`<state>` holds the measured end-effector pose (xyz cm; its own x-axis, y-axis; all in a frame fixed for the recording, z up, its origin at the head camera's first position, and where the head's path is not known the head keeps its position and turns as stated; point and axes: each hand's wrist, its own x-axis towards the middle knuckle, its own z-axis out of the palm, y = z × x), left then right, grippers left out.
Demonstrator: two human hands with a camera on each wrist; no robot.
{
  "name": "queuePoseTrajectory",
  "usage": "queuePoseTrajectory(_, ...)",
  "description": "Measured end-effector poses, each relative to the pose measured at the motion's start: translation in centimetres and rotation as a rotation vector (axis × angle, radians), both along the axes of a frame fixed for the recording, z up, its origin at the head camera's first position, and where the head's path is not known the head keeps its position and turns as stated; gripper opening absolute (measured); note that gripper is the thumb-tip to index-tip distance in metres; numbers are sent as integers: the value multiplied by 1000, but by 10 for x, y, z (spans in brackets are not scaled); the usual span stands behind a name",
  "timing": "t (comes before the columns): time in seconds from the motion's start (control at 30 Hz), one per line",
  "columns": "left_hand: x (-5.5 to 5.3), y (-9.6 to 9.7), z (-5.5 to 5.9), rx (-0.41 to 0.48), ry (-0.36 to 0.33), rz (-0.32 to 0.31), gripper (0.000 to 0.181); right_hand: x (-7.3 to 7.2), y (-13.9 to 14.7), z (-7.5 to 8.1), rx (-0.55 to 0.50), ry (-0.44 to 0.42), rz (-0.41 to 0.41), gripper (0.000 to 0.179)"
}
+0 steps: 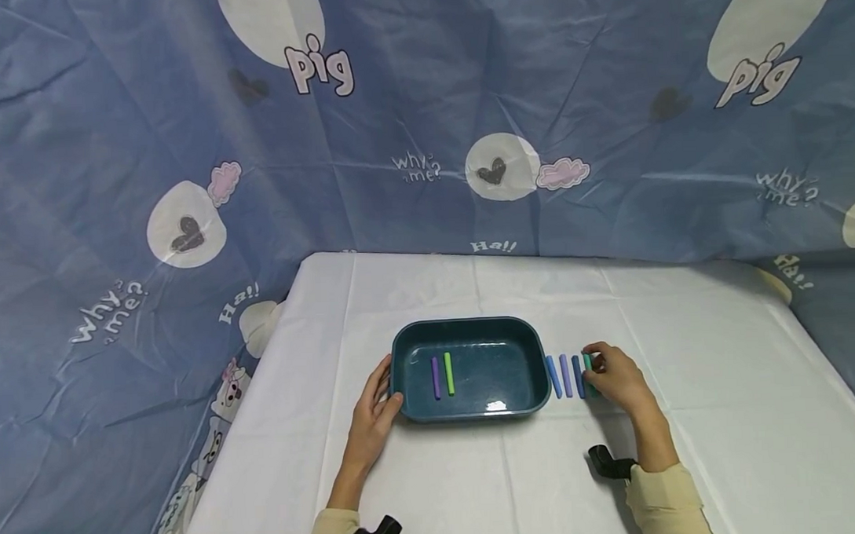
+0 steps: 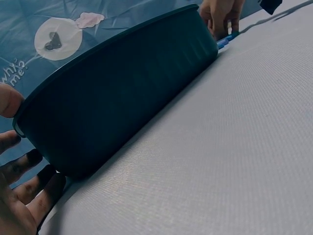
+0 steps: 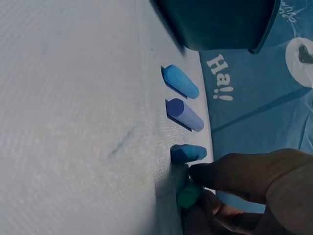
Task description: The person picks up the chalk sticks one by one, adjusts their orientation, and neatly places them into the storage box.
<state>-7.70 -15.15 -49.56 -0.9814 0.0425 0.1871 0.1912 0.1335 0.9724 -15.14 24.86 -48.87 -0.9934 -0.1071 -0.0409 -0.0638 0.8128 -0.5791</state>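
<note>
A dark teal rectangular tray stands on the white cloth. My left hand holds its left end, thumb on the rim and fingers along the outer wall. Inside the tray lie a purple chalk stick and a lime green chalk stick. Right of the tray, my right hand pinches a teal-green chalk stick between thumb and fingers, low at the cloth. Beside it, in a row toward the tray, are a dark blue stick, a lavender stick and a light blue stick.
White cloth covers the table, with a faint blue streak near the sticks. A blue printed curtain hangs behind and at the sides. Dark wrist cameras sit at both sleeves.
</note>
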Motion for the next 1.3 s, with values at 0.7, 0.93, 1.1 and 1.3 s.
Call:
queuePoseTrajectory(0.7, 2, 2, 4, -8, -23, 16, 59, 1, 8, -5, -148, -14, -60, 40)
queuePoseTrajectory(0.93, 2, 2, 3, -7, -14, 16, 58, -1, 8, -5, -160, -13, -67, 40)
queuePoseTrajectory(1.1, 2, 2, 3, -6, -19, 22, 58, -2, 8, -6, -192, -26, -68, 40)
queuePoseTrajectory(1.3, 2, 2, 3, -12, -19, 22, 58, -1, 13, -10, -290, -90, -84, 41)
